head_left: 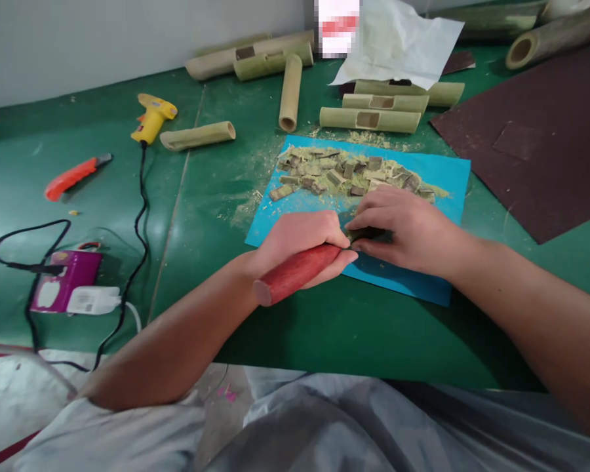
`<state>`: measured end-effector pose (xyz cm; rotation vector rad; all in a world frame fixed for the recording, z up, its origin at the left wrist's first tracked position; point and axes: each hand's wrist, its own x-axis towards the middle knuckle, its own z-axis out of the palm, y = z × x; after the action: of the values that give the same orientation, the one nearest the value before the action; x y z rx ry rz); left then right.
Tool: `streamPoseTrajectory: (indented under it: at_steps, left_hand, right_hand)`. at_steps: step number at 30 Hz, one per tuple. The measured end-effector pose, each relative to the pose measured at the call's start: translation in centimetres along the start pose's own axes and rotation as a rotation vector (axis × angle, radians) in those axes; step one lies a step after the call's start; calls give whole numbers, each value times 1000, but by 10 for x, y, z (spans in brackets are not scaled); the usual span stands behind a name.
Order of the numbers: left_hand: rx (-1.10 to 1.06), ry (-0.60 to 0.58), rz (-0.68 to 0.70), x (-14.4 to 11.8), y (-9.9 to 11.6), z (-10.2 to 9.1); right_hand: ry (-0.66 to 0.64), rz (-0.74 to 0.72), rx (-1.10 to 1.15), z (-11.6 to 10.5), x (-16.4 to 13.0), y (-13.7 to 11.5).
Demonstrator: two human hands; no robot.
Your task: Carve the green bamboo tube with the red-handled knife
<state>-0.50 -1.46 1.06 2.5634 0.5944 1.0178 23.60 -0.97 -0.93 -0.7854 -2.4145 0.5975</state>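
Observation:
My left hand (pixel 302 242) is closed around the red wooden handle (pixel 297 272) of a tool. Its working end points right, toward my other hand, and is mostly hidden. My right hand (pixel 406 226) is closed on a small dark piece (pixel 368 233), largely covered by the fingers; it resembles the bamboo chips nearby. Both hands meet over the near part of a blue sheet (pixel 423 282). Just beyond them, several bamboo chips (pixel 337 177) lie among pale shavings on that sheet.
Behind the sheet lie bamboo tubes (pixel 393 120), some with cut openings, and white paper (pixel 398 42). A dark brown board (pixel 531 144) is at right. On the left are a yellow glue gun (pixel 152 119), an orange utility knife (pixel 76 178), a purple box (pixel 71 278) and black cords.

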Motion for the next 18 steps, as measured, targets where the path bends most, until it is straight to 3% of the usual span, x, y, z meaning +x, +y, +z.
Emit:
streamPoseTrajectory:
  at_steps: [2, 6, 8, 14, 18]
  left_hand:
    - [-47, 0, -39, 1, 1, -1]
    - [-145, -7, -284, 0, 1, -4]
    - [-159, -7, -309, 0, 1, -4]
    - [50, -85, 121, 0, -1, 0]
    - [209, -132, 281, 3, 0, -1]
  right_hand:
    - [4, 14, 7, 0, 1, -1]
    - [11, 51, -2, 1, 2, -2]
    - [7, 53, -8, 0, 2, -2]
    - [-14, 51, 0, -1, 0, -2]
    - [-12, 57, -9, 0, 0, 1]
